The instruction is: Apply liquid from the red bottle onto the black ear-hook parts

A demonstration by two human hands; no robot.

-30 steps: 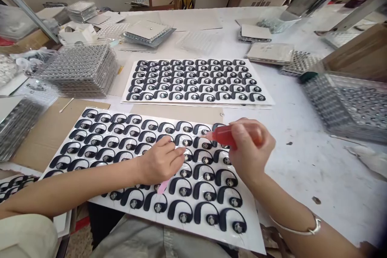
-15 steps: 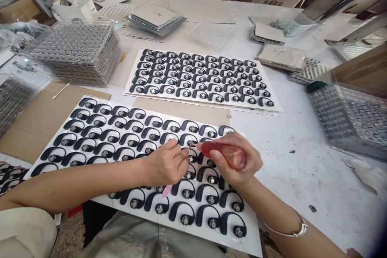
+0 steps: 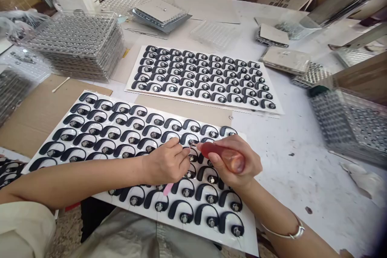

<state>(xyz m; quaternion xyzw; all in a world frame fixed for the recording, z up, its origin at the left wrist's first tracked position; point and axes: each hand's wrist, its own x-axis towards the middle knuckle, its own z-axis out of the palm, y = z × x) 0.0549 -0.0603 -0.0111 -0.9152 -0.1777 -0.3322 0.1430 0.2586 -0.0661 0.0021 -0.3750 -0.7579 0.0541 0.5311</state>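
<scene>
Two white sheets, the far sheet and the near sheet, both full of rows of black ear hooks. One red squeeze bottle, one pink stick just under the left hand, one cotton swab. Below, a stained white table and brown cardboard; farther off, tall stacks of clear trays. Bottle lying sideways over the near sheet, gripped tight in the right hand, long side running left to right, thin tip pointing left. Hands close together, not quite touching. Left fingertips right by one hook; any hold on something too small to tell.
</scene>
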